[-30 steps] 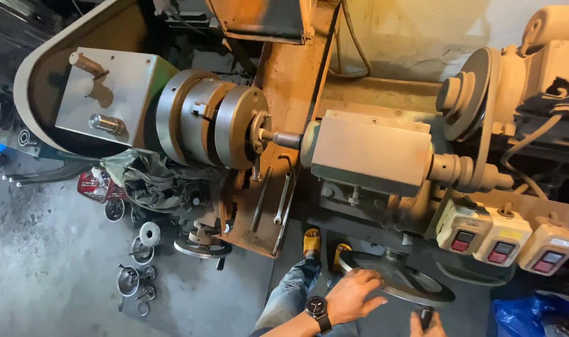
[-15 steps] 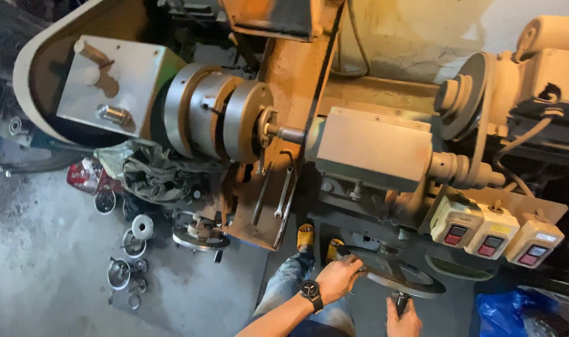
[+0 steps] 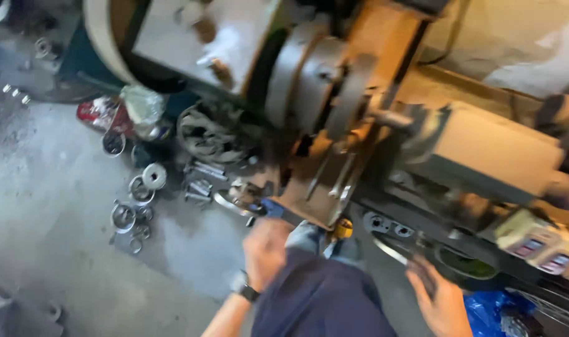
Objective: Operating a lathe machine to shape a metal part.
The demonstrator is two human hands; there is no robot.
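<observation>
Frame is motion-blurred. The left hand [image 3: 267, 249], watch at the wrist, is seen low centre, curled near a blue-handled tool [image 3: 278, 211] by the lathe [image 3: 484, 150]; actual grip cannot be told. The right hand [image 3: 440, 299], lower right, is laid on the dark handwheel [image 3: 465, 265], fingers bent over its rim. Metal rings [image 3: 134, 200] are scattered on the floor, left of centre.
</observation>
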